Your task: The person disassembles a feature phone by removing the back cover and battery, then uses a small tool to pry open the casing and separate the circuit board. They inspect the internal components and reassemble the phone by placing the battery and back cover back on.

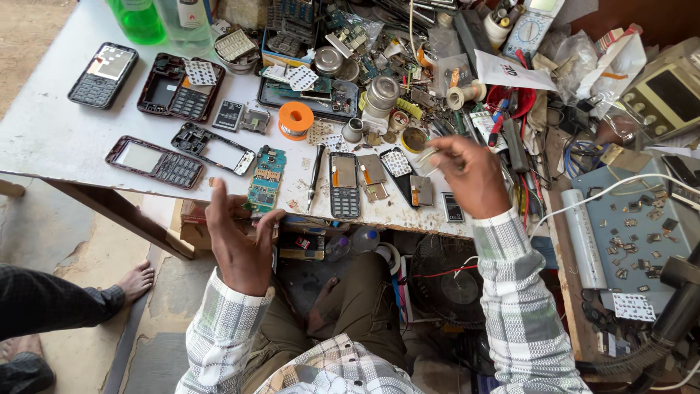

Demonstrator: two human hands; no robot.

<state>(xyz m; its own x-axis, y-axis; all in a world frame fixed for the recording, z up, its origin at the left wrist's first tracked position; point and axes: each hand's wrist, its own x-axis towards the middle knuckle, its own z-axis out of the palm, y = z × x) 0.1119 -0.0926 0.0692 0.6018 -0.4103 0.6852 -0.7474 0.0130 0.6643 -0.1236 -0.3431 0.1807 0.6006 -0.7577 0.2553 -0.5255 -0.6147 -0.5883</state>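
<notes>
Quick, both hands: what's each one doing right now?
Left hand: open, fingers spread, holding nothing, beside the blue circuit board.
Right hand: fingers pinched together over the table; what it holds cannot be told.

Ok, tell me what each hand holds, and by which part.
The left hand is open and holds nothing. The right hand pinches something small at its fingertips; what it is cannot be told.

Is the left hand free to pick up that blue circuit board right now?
Probably yes. The left hand looks empty and open, right beside the blue circuit board, with nothing lying between them.
</notes>
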